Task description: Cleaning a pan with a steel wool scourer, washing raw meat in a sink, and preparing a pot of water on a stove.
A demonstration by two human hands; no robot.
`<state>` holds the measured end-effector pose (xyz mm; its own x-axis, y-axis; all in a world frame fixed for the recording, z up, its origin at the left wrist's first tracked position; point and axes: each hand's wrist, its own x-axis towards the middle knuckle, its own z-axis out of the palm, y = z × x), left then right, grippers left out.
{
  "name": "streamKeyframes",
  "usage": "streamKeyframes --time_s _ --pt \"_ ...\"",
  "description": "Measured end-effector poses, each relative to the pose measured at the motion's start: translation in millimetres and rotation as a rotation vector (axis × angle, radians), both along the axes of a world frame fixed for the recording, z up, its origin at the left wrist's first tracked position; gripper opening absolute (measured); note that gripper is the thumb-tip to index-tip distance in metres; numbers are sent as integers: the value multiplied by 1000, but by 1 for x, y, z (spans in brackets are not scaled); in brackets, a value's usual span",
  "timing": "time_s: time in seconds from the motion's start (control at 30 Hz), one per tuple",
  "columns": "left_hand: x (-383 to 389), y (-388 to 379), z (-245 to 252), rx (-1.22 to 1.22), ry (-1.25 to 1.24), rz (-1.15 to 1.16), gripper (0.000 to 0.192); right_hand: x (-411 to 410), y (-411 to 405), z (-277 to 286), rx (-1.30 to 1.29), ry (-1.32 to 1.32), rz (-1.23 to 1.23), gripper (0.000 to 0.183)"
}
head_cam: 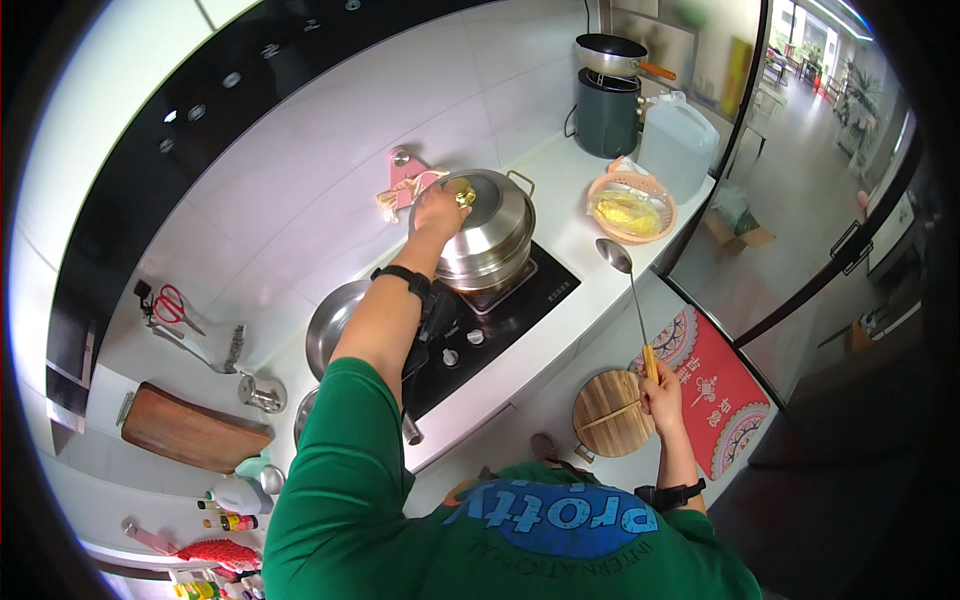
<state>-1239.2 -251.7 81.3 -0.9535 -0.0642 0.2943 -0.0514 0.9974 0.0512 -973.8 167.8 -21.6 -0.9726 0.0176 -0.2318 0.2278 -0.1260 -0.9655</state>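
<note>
My left hand grips the gold-coloured knob of a domed lid with a dark centre. This lid sits over a steel pot on the black gas cooktop, whose two control knobs face me. In my right hand is a metal ladle, held by its wooden handle. Its bowl hangs above the front edge of the white counter. Partly behind my left arm stands a steel wok.
A pink basket holds a bagged yellow item, beside a plastic jug. Behind them a small pan rests atop a dark cylindrical appliance. A round wooden lid is low near a red mat. A cutting board stands left.
</note>
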Motion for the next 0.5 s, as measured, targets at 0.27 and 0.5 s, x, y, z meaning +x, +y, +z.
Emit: streamKeyframes --time_s 0.27,0.5 --pt "-53 1 19 -13 -311 70 46 -16 42 -15 164 11 -53 24" --pt "-41 -16 35 196 -210 132 50 -28 46 4 231 5 -59 33"
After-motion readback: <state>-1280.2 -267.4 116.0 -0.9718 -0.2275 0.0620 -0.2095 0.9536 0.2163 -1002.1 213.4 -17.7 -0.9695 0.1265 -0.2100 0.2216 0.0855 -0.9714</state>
